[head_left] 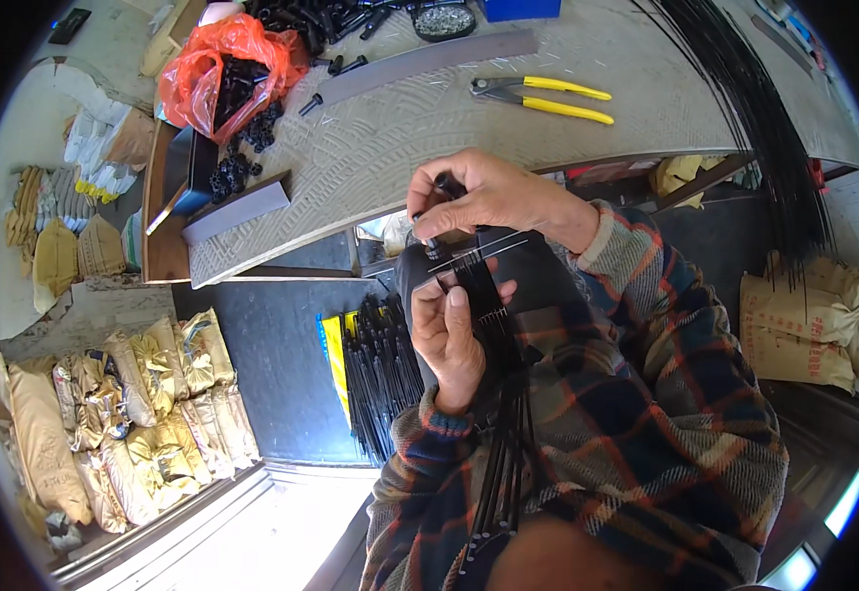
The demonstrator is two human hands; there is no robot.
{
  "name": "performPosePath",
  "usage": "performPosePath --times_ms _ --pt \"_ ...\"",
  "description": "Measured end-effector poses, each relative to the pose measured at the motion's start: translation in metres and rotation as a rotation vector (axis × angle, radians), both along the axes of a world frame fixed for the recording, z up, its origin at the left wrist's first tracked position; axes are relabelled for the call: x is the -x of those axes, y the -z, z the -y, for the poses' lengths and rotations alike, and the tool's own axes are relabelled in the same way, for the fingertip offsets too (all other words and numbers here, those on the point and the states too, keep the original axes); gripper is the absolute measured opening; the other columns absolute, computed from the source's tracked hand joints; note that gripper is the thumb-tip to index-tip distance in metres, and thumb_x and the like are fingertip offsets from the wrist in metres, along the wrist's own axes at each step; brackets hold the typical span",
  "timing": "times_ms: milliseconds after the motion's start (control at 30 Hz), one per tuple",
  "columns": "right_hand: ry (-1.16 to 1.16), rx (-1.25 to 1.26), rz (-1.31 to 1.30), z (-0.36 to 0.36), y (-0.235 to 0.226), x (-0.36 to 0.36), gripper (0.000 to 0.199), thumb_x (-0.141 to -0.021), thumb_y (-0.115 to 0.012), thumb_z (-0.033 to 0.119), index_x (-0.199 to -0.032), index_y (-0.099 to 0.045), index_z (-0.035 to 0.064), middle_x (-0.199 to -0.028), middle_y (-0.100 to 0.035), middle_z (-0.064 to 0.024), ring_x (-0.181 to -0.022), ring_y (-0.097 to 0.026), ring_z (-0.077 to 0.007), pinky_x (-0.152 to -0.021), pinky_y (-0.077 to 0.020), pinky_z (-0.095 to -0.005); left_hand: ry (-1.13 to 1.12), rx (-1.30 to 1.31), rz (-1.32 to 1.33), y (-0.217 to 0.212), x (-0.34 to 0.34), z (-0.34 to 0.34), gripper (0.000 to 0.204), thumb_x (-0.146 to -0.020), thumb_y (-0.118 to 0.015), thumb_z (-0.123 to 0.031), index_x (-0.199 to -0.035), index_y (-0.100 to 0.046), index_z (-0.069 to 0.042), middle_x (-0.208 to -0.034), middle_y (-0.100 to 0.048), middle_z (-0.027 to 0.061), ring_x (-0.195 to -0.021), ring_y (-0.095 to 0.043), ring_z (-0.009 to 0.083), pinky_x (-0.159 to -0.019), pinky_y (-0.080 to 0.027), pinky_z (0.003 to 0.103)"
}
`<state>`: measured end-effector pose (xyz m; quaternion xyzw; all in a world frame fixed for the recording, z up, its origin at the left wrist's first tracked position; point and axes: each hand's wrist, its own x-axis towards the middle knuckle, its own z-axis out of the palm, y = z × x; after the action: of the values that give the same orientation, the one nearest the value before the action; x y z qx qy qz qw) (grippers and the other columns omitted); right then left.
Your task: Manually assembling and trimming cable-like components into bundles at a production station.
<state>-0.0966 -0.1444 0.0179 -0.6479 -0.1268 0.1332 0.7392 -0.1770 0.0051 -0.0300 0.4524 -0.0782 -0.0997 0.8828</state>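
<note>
Over my lap, my left hand (pixel 449 340) is closed around a bundle of thin black rods (pixel 488 295). The rods run down along my plaid jacket, and thin metal wires cross near their upper ends. Just above it, my right hand (pixel 488 197) pinches small black cylindrical fittings. One black fitting (pixel 449 184) shows between its thumb and fingers, and another dark fitting (pixel 432 248) points down from the fingertips near the rods. Whether the lower fitting touches a rod, I cannot tell.
On the bench ahead lie yellow-handled pliers (pixel 547 98), a long grey metal strip (pixel 429 67) and a red plastic bag (pixel 227 74) of black fittings. More black rods (pixel 754 108) hang off the right side. Beside my legs stands another rod bundle (pixel 380 374). Wrapped packages (pixel 134 424) fill the lower left.
</note>
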Motion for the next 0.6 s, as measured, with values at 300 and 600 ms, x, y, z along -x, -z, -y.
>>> performPosePath --times_ms 300,600 --pt "-0.053 -0.025 0.035 -0.004 0.002 0.005 0.02 -0.075 -0.07 0.018 -0.08 -0.056 0.004 -0.071 -0.05 0.0024 -0.064 -0.045 -0.0033 -0.054 -0.0354 -0.0171 0.002 0.082 0.053 -0.008 0.006 0.003 0.031 -0.091 -0.043 -0.006 -0.12 -0.032 -0.006 -0.107 -0.054 0.0239 -0.097 -0.058 0.0302 -0.077 -0.054 0.043" --pt "-0.038 0.003 0.104 -0.011 0.007 0.002 0.022 -0.073 -0.068 0.019 -0.069 -0.05 0.0061 -0.063 -0.044 0.0044 -0.06 -0.04 -0.005 -0.055 -0.0319 -0.0219 0.093 0.117 0.015 -0.007 0.01 -0.002 0.034 -0.092 -0.042 -0.004 -0.122 -0.027 -0.007 -0.108 -0.054 0.0257 -0.097 -0.058 0.0296 -0.08 -0.052 0.043"
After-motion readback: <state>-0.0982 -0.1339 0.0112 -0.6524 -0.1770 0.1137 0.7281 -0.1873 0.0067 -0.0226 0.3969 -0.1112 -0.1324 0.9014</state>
